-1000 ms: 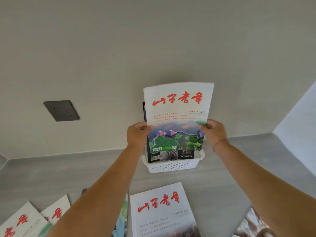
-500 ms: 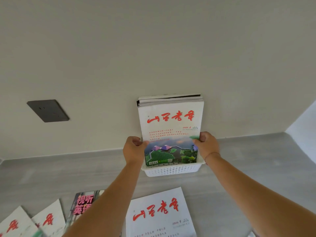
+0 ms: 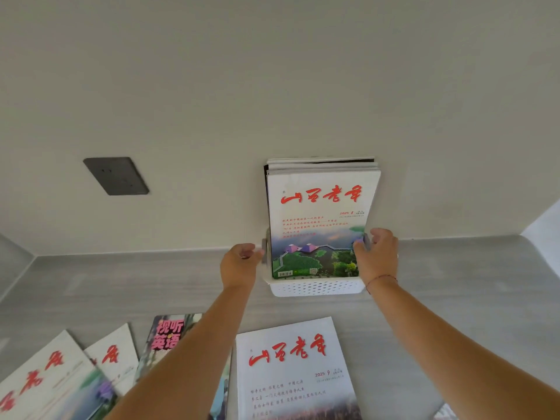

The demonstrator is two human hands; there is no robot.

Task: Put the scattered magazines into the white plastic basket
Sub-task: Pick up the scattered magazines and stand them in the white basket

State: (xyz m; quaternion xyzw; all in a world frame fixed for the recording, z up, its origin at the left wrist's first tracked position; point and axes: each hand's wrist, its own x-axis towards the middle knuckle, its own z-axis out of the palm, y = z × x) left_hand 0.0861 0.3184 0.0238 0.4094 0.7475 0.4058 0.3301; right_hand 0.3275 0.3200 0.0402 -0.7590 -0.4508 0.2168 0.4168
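A pale wall fills the upper half of the head view, with a dark socket plate (image 3: 116, 176) left of centre. Below it runs a grey wood-grain tabletop (image 3: 454, 298).

Against the wall, right of centre, the white plastic basket (image 3: 318, 287) stands on the tabletop, packed with upright magazines. The front magazine (image 3: 318, 225) has a white cover, red brush lettering and a green landscape photo. Its foot sits down inside the basket.

Our left hand (image 3: 241, 265) is just beside the basket's left end, fingers loosely curled around nothing. Our right hand (image 3: 377, 256) is at the cover's lower right edge, thumb on the paper. We cannot tell whether it pinches the magazine or only steadies it.

Along the bottom of the frame lie those left to gather:
- a white magazine (image 3: 291, 371) at bottom centre;
- a colourful magazine (image 3: 169, 334) to its left, partly under our forearm;
- two more white copies (image 3: 45, 377) in the lower left corner.

We judge them light, floppy and glossy, so they may slide and sag. Each is best held by both long edges and lowered foot first.
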